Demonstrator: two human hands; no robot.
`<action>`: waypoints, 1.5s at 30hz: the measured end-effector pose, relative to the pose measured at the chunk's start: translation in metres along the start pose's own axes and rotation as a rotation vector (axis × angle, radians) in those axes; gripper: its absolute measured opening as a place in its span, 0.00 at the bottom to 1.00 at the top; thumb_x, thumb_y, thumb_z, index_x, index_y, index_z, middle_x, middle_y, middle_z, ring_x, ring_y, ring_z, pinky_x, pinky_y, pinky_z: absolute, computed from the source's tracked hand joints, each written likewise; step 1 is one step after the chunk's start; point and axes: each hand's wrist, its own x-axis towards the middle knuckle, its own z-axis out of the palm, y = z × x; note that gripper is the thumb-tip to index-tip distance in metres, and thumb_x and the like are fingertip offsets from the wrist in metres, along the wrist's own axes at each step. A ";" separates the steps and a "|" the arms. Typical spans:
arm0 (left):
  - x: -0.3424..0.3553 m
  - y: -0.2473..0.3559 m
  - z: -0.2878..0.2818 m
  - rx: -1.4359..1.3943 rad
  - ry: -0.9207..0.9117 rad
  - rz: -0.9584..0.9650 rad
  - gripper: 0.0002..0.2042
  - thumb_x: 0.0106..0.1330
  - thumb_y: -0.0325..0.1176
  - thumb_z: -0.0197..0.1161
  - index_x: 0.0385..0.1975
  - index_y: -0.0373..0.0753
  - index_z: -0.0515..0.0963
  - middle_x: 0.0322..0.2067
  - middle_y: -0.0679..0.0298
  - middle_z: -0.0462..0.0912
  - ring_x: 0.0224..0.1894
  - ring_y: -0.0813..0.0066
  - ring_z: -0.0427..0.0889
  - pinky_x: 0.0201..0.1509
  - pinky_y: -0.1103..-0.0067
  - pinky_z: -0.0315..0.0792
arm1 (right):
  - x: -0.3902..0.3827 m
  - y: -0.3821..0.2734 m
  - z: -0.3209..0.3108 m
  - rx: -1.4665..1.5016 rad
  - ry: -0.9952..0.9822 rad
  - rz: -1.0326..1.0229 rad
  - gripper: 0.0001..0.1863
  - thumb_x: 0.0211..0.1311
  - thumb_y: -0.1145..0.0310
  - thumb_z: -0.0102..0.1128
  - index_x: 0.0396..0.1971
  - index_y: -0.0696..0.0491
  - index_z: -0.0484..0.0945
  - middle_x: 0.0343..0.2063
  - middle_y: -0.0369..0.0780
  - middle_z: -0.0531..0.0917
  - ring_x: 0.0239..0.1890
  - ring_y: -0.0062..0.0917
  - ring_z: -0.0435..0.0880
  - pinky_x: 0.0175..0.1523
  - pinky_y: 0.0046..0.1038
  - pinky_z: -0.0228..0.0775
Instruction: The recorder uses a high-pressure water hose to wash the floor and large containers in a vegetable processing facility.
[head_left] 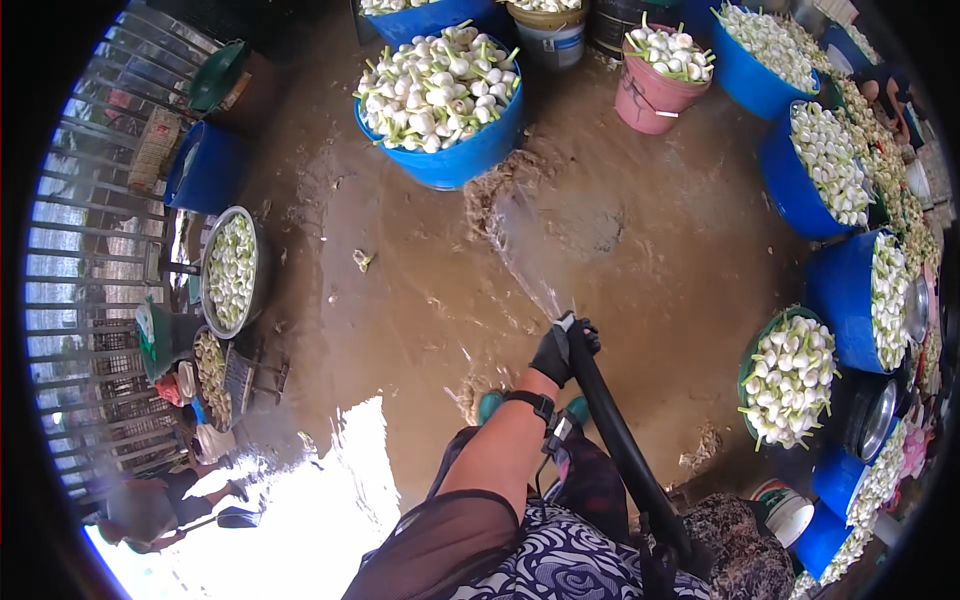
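Note:
My left hand (556, 355), in a black fingerless glove, is closed around the front end of a thick black hose (620, 430). Water (520, 275) shoots from that end away from me onto the muddy brown floor (400, 270). The hose runs back toward my right side and leaves the picture low down. My right hand does not show. Straight beyond the spray stands a blue tub (450, 165) heaped with trimmed garlic bulbs (435, 90). Where the stream lands, the water churns up near the foot of this tub.
Blue tubs (835, 295) of garlic line the right, with a green-rimmed tub (745, 370) nearer. A pink bucket (655, 100) stands far right. On the left are a metal basin (247, 300), an upright blue barrel (205, 170) and railings (90, 300). Another person (150, 510) is at lower left.

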 end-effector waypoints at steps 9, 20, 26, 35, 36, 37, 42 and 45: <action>-0.045 -0.054 -0.081 -0.259 -0.026 -0.413 0.13 0.61 0.41 0.49 0.22 0.37 0.66 0.16 0.63 0.65 0.20 0.70 0.67 0.27 0.74 0.66 | -0.036 -0.023 0.084 -0.190 -0.059 -0.010 0.27 0.26 0.63 0.66 0.34 0.54 0.72 0.16 0.44 0.76 0.21 0.40 0.77 0.28 0.36 0.67; -0.083 0.031 -0.194 -0.114 0.113 -0.143 0.12 0.60 0.39 0.50 0.29 0.34 0.67 0.20 0.60 0.69 0.22 0.67 0.69 0.29 0.70 0.69 | -0.128 -0.008 0.150 -0.302 -0.182 0.073 0.18 0.26 0.63 0.66 0.22 0.54 0.73 0.15 0.44 0.75 0.20 0.40 0.76 0.27 0.37 0.66; -0.099 0.088 -0.181 0.043 0.035 -0.005 0.14 0.61 0.40 0.50 0.32 0.32 0.67 0.22 0.60 0.71 0.23 0.69 0.70 0.30 0.73 0.70 | -0.124 -0.005 0.165 -0.310 -0.162 -0.046 0.14 0.25 0.63 0.66 0.15 0.54 0.74 0.14 0.44 0.75 0.20 0.40 0.75 0.27 0.38 0.66; -0.173 0.050 -0.146 0.055 -0.042 0.020 0.14 0.60 0.41 0.51 0.32 0.34 0.68 0.23 0.61 0.70 0.24 0.71 0.71 0.30 0.74 0.69 | -0.172 0.037 0.144 -0.233 -0.173 -0.107 0.15 0.24 0.62 0.67 0.12 0.54 0.73 0.14 0.44 0.75 0.20 0.41 0.75 0.27 0.37 0.66; -0.175 0.033 -0.149 0.046 -0.056 -0.007 0.13 0.60 0.41 0.51 0.31 0.35 0.67 0.22 0.62 0.70 0.24 0.71 0.71 0.31 0.73 0.70 | -0.181 0.044 0.140 -0.238 -0.180 -0.092 0.15 0.24 0.62 0.67 0.13 0.54 0.73 0.14 0.44 0.75 0.20 0.41 0.75 0.27 0.37 0.66; -0.180 0.015 -0.153 0.008 -0.076 -0.046 0.15 0.61 0.41 0.50 0.36 0.33 0.67 0.25 0.60 0.71 0.23 0.72 0.72 0.30 0.75 0.70 | -0.192 0.048 0.138 -0.239 -0.187 -0.069 0.15 0.24 0.62 0.68 0.13 0.54 0.73 0.14 0.44 0.75 0.20 0.41 0.75 0.27 0.37 0.66; -0.189 -0.057 -0.190 -0.140 0.016 -0.182 0.12 0.59 0.39 0.51 0.26 0.36 0.66 0.20 0.63 0.66 0.21 0.72 0.67 0.28 0.76 0.66 | -0.236 0.061 0.133 -0.271 -0.211 0.041 0.16 0.23 0.61 0.68 0.13 0.54 0.73 0.14 0.44 0.75 0.20 0.40 0.75 0.27 0.36 0.66; -0.181 -0.072 -0.222 -0.258 -0.010 -0.273 0.12 0.60 0.39 0.50 0.25 0.36 0.65 0.19 0.62 0.66 0.21 0.71 0.67 0.28 0.74 0.67 | -0.250 0.057 0.142 -0.285 -0.224 0.077 0.17 0.23 0.61 0.68 0.13 0.54 0.73 0.15 0.44 0.75 0.20 0.40 0.75 0.27 0.36 0.66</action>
